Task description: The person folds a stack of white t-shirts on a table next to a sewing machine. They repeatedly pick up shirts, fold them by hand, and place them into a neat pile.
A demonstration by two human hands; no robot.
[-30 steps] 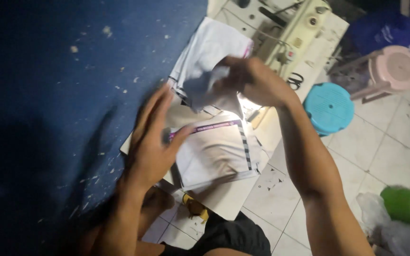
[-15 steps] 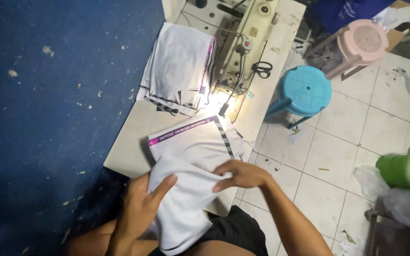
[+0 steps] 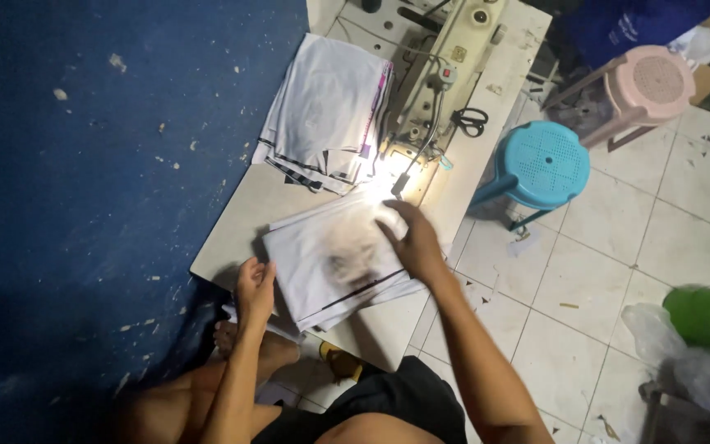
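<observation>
A white fabric piece (image 3: 322, 255) with dark trim lies flat on the pale sewing table (image 3: 240, 218). My right hand (image 3: 412, 242) rests palm down on its upper right part, just in front of the lit needle area of the cream sewing machine (image 3: 441, 70). My left hand (image 3: 255, 288) sits at the cloth's lower left corner near the table's front edge, fingers on the fabric edge. Whether either hand pinches the cloth is hard to tell. A stack of white fabric pieces (image 3: 326, 111) lies farther back, left of the machine.
Black scissors (image 3: 472, 121) lie on the table right of the machine. A blue plastic stool (image 3: 540, 164) and a pink stool (image 3: 651, 82) stand on the tiled floor to the right. A blue wall (image 3: 84, 164) runs along the left. Green bottle and plastic bags (image 3: 700, 329) at lower right.
A second ago my right hand was up at the far stack. Since then a white piece has been spread flat in front of the machine, and both hands have come down onto it.
</observation>
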